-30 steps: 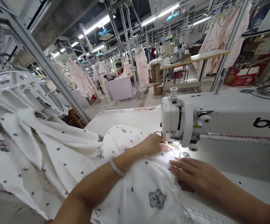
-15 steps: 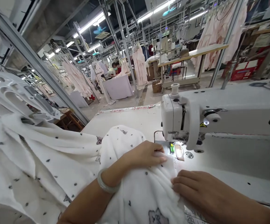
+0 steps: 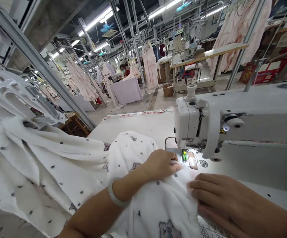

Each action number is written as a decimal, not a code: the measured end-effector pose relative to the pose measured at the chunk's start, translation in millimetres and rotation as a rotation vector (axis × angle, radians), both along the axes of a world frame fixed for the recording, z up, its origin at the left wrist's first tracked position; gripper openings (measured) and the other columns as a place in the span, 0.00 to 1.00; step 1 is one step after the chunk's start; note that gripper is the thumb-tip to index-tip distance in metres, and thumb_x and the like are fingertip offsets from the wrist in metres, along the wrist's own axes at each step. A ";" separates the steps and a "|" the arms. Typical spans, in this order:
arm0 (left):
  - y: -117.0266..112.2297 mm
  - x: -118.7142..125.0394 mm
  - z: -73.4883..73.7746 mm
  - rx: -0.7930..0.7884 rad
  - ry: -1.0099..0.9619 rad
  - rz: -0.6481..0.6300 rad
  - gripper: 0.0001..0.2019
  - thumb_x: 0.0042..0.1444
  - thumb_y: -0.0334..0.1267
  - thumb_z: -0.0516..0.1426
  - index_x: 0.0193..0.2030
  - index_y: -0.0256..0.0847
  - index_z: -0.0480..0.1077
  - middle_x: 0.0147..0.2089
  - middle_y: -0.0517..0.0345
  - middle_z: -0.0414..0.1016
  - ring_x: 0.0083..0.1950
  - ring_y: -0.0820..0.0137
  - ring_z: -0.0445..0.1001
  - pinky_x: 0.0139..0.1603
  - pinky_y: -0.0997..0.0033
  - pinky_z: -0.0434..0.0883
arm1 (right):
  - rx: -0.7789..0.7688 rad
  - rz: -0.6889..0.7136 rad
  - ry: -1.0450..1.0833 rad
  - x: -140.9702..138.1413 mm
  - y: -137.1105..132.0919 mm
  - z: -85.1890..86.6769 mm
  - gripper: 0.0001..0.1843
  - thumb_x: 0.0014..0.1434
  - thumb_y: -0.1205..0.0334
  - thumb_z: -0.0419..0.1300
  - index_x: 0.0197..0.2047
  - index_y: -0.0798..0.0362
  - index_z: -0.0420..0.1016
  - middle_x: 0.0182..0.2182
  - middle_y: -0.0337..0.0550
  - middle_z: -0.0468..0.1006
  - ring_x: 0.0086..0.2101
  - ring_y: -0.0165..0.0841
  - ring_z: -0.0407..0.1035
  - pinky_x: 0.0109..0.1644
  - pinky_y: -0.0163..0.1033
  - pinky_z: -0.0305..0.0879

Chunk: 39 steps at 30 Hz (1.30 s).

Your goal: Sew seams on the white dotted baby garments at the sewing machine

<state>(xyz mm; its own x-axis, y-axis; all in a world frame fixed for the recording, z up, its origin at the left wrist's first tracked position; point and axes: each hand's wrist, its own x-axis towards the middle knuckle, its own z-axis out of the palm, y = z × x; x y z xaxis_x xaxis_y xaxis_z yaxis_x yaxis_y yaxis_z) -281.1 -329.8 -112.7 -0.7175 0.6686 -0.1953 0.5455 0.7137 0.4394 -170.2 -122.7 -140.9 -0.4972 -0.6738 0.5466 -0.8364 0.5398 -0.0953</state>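
Note:
White fleecy fabric (image 3: 143, 152) printed with dark spots and small animal figures is bunched in front of me. My left hand (image 3: 161, 163), with a pale bangle at the wrist, is closed on a fold of it just left of the needle area. Fingers of my right hand (image 3: 215, 195) pinch the fabric's right edge, slightly smeared by motion. Right beyond my hands stands a white sewing machine (image 3: 193, 122). Its lamp lights the plate and a small green-and-yellow part (image 3: 185, 156) beside the presser foot. The fabric's edge lies just short of the foot.
At left, a white hanger clamp (image 3: 29, 96) carries more of the fabric, which drapes down to the table. The white machine table (image 3: 138, 124) has a taped far edge. Behind are metal posts, hanging pink garments (image 3: 149, 62) and another person (image 3: 125, 71) at a workstation.
Both hands have shifted slightly right with the fabric in view, and the machine also sits a little further right. The left hand keeps its grip on the fold.

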 end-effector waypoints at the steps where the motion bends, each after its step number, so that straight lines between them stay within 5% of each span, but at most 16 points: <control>1: 0.3 0.4 0.7 -0.010 -0.001 0.003 0.11 0.64 0.46 0.61 0.45 0.42 0.79 0.43 0.54 0.84 0.46 0.59 0.80 0.50 0.66 0.71 | 0.002 -0.023 0.027 -1.9 0.9 -1.7 0.18 0.78 0.59 0.47 0.49 0.51 0.78 0.41 0.46 0.84 0.42 0.36 0.79 0.49 0.41 0.76; 10: 2.5 4.7 0.3 0.045 0.049 0.014 0.10 0.62 0.43 0.62 0.47 0.42 0.77 0.50 0.52 0.81 0.53 0.59 0.78 0.59 0.63 0.72 | -0.038 -0.188 0.021 -14.6 5.1 -42.4 0.19 0.78 0.59 0.51 0.62 0.55 0.77 0.52 0.49 0.83 0.52 0.42 0.77 0.59 0.53 0.74; 14: 7.7 7.9 0.0 -0.012 0.076 0.042 0.10 0.63 0.42 0.61 0.45 0.40 0.77 0.53 0.47 0.79 0.58 0.56 0.76 0.64 0.58 0.71 | -0.026 -0.178 0.003 -14.6 4.0 -36.9 0.19 0.78 0.59 0.50 0.61 0.55 0.77 0.50 0.48 0.83 0.50 0.40 0.76 0.57 0.52 0.74; 22: 12.6 11.0 0.6 -0.057 0.045 0.072 0.11 0.62 0.41 0.57 0.48 0.43 0.75 0.46 0.56 0.84 0.52 0.58 0.80 0.70 0.51 0.63 | -0.021 -0.177 -0.005 -14.5 -0.5 -30.0 0.17 0.78 0.62 0.49 0.55 0.54 0.78 0.48 0.47 0.83 0.49 0.42 0.74 0.55 0.52 0.71; 27: 11.3 10.5 0.9 -0.023 0.028 0.088 0.09 0.61 0.43 0.57 0.43 0.42 0.75 0.53 0.53 0.81 0.61 0.54 0.74 0.71 0.48 0.61 | -0.022 -0.175 -0.042 -14.2 1.8 -30.4 0.16 0.78 0.62 0.49 0.55 0.53 0.77 0.48 0.46 0.82 0.49 0.41 0.73 0.56 0.52 0.68; 39: 22.0 7.1 -22.6 0.103 0.075 0.158 0.06 0.60 0.38 0.59 0.42 0.42 0.75 0.57 0.52 0.71 0.63 0.58 0.66 0.71 0.50 0.60 | 0.017 -0.174 0.050 -20.2 7.5 -26.3 0.17 0.77 0.63 0.48 0.52 0.53 0.78 0.46 0.44 0.84 0.46 0.40 0.75 0.54 0.49 0.65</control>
